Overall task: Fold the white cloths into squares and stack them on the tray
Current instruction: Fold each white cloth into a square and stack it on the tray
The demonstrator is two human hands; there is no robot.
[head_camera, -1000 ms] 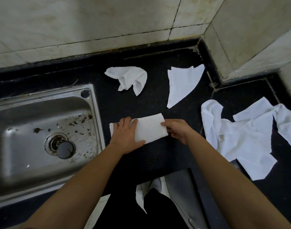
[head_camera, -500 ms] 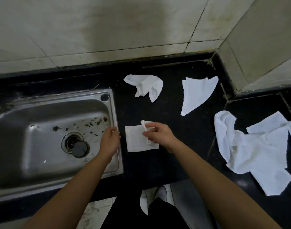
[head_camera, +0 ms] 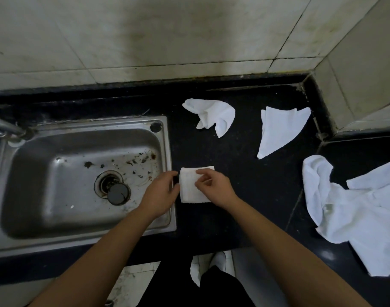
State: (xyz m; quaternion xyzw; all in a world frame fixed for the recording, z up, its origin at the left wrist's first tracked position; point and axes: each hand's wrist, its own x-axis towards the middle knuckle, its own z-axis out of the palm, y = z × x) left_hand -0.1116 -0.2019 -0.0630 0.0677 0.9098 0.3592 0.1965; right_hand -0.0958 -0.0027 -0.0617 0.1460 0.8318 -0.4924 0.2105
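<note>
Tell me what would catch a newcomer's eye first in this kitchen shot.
The left hand and right hand meet at a small folded white cloth mid-counter, just right of a grimy steel sink. Loose white cloths stand out on the black counter: a crumpled cloth and a triangular cloth behind, a big heap at far right.

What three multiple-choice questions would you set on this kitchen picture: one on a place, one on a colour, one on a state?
1. Where does the cloth nearest the sink lie?
A. in the sink
B. on the counter
C. on the floor

2. What colour is the counter?
A. black
B. white
C. red

3. How is that cloth?
A. crumpled
B. hanging
C. folded square

Key:
1 B, it lies flat on the counter just right of the sink's rim.
2 A, the counter is black stone.
3 C, its edges are straight and its shape is about square.
</note>
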